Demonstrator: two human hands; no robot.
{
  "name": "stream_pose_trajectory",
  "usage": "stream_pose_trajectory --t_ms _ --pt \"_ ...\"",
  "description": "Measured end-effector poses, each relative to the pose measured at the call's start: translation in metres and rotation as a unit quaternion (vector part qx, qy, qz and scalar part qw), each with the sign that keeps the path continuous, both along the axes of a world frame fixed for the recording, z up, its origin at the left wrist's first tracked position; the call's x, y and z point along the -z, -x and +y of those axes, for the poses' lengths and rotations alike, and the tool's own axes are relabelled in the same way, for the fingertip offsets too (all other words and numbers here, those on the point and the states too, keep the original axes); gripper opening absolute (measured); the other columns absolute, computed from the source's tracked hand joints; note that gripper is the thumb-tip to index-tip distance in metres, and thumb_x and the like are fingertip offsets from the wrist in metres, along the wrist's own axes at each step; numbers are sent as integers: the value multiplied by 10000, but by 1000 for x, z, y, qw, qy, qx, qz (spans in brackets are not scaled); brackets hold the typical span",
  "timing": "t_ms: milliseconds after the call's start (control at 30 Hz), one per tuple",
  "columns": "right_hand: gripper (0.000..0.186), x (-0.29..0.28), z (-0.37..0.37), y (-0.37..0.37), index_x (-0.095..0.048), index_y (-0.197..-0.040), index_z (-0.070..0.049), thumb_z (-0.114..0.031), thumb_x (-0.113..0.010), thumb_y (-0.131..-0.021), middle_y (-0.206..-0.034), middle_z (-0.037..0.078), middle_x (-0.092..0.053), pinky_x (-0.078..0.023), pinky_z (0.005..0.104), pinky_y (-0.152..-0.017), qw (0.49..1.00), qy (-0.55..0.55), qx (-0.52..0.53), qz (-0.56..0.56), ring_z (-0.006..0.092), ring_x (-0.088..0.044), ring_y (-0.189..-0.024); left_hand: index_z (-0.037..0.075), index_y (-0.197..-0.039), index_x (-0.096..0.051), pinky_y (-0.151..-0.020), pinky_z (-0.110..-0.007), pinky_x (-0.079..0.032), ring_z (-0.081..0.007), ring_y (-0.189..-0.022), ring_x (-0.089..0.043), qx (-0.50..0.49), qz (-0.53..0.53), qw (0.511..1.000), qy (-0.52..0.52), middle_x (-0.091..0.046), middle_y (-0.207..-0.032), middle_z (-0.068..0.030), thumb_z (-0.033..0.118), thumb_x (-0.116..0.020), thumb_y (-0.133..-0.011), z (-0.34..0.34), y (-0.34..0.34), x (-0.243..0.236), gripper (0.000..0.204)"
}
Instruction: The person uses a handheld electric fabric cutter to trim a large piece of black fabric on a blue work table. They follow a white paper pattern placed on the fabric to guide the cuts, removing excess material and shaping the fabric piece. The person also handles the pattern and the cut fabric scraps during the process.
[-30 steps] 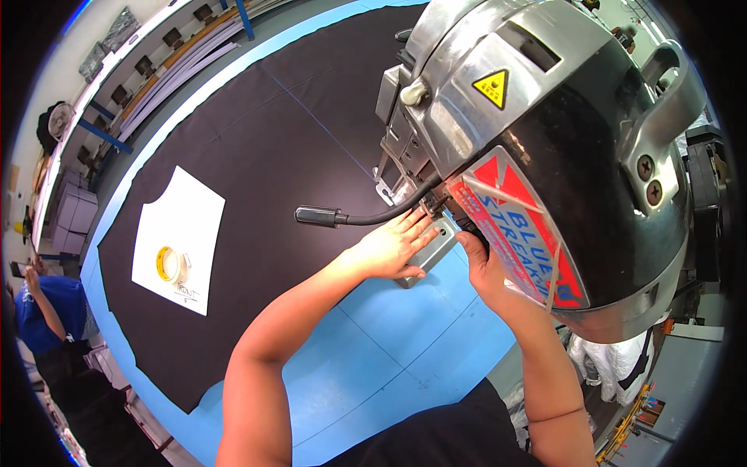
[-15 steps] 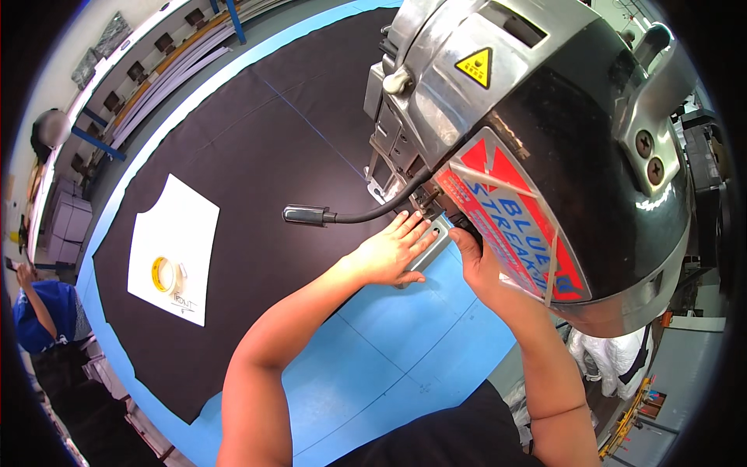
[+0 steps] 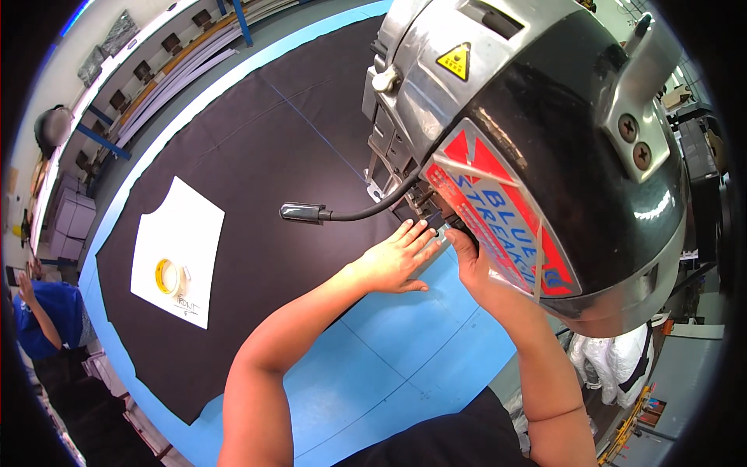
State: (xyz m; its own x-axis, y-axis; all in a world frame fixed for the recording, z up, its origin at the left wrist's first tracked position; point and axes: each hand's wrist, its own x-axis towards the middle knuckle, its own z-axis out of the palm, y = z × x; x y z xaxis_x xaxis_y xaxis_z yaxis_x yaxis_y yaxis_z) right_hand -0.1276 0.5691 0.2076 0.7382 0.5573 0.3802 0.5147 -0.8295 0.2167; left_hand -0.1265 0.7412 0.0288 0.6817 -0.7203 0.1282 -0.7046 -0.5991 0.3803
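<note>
A large fabric cutting machine, silver and black with a lamp on a bent black arm, stands at the right edge of black fabric on a blue table. My left hand lies palm down with fingers apart at the machine's metal base plate, on the fabric's edge. My right hand is at the machine's underside beside the label, thumb showing, its fingers partly hidden behind the body as it grips there. On the fabric at left lies a white paper pattern with a tape roll on it.
A co-worker in blue is at the far left with a raised hand. A long rack with rolls and boards runs along the upper left beyond the table. White bagged material and a grey cabinet are at lower right.
The machine has shifted leftward in the view, with my right hand at it. My left hand has slid slightly down, its fingers still spread.
</note>
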Motion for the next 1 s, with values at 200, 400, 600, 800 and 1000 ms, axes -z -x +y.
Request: stream_pose_trajectory --t_ms 200,400,600,800,1000 --pt "476 3 4 -4 -633 -1253 -89 -476 -606 -977 -1115 107 -674 -530 377 -826 999 17 -21 -39 268 -670 -974 7 -1523 -331 -1218 -550 -192 -439 -1458 -293 9 27 997 70 -372 -1527 -267 586 -625 -888 0 -3 10 909" --pt "437 -4 13 -2 -665 -1201 -93 -461 -623 -969 -1018 93 -688 -535 379 -750 1000 18 19 -7 263 -681 -878 4 -1503 -372 -1218 -545 -196 -425 -1452 -313 7 10 999 32 -386 -1525 -248 647 -589 -881 22 -22 -18 921" --pt "393 -10 24 -7 -692 -1148 -100 -442 -641 -960 -920 79 -696 -536 370 -679 999 -17 -11 -35 251 -687 -778 27 -1500 -392 -1218 -549 -196 -421 -1451 -316 3 -3 1000 7 -402 -1518 -237 676 -554 -888 27 -25 -1 906" --pt "409 -7 29 -11 -678 -1181 -99 -444 -639 -964 -963 86 -687 -535 348 -680 997 1 -20 -69 239 -683 -787 23 -1500 -390 -1219 -553 -190 -435 -1460 -293 -1 8 1000 -25 -393 -1525 -240 669 -540 -901 26 -25 -8 893" --pt "427 -3 34 -15 -661 -1201 -83 -442 -629 -972 -1010 104 -674 -537 349 -714 1000 -22 -11 -15 239 -681 -839 22 -1504 -385 -1222 -552 -179 -438 -1470 -269 4 27 1000 11 -387 -1529 -243 672 -528 -906 30 -25 -5 895"
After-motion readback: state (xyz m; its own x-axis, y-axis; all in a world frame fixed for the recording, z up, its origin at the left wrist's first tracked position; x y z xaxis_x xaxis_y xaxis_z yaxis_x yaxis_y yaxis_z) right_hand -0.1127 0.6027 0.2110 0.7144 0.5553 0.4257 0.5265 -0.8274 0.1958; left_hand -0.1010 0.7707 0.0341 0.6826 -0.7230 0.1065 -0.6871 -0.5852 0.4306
